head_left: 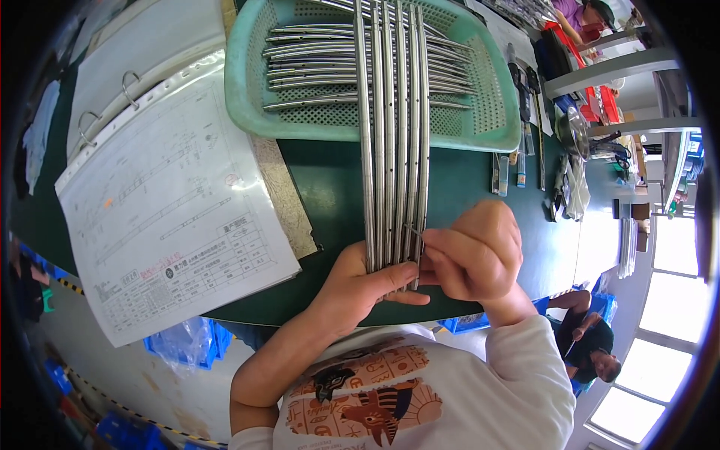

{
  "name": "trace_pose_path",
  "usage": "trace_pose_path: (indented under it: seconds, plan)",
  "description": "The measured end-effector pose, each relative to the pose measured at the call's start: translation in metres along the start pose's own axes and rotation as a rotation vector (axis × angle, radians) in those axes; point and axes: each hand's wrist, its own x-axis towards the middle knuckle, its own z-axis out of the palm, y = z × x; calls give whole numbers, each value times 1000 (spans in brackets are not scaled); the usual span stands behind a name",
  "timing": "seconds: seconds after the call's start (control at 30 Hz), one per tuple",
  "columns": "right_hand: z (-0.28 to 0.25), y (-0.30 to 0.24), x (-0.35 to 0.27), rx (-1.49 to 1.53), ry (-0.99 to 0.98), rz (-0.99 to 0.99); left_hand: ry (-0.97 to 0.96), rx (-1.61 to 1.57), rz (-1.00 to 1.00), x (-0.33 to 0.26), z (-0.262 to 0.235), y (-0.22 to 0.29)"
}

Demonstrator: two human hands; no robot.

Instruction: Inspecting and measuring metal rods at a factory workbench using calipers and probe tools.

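Note:
Several slim steel tubes (389, 172) lie side by side, running from my hands up across the near rim of a green plastic basket (480, 141). Small dark holes show along them. My left hand (349, 289) is closed around their near ends, thumb on top and fingers beneath. At the right side of the row, my right hand (480, 255) pinches a thin metal pin (414, 229) against the tubes. Its far tip meets the tubes near their holes; whether it sits inside one is too small to tell. More steel tubes (315, 52) lie crosswise in the basket.
An open ring binder with a drawing sheet (180, 217) lies left on the green table (322, 176). Calipers (534, 82) and small tools lie to the right of the basket. Blue crates (191, 341) stand below the table edge. Other people (589, 334) sit at right and far right.

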Motion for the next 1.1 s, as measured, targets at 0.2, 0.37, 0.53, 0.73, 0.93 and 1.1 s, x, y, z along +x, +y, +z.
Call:
trace_pose_path:
  seconds: [0.2, 0.37, 0.53, 0.73, 0.93, 1.1]
  plan:
    - [-2, 2, 0, 52, -47, 98, -17, -6, -12, -1, 2, 5]
    - [4, 0, -4, 171, 14, 168, -34, -8, -28, -2, 2, 5]
    - [4, -1, 1, -22, -46, 55, 8, -24, 17, -1, 1, -1]
    - [2, -1, 4, -49, -68, 31, -21, -19, 0, -2, -2, 0]
    - [3, -4, 1, 10, 75, 13, -24, -56, -27, -2, 1, 6]
    - [5, -3, 3, 5, -10, -17, -8, -9, 16, 0, -2, -2]
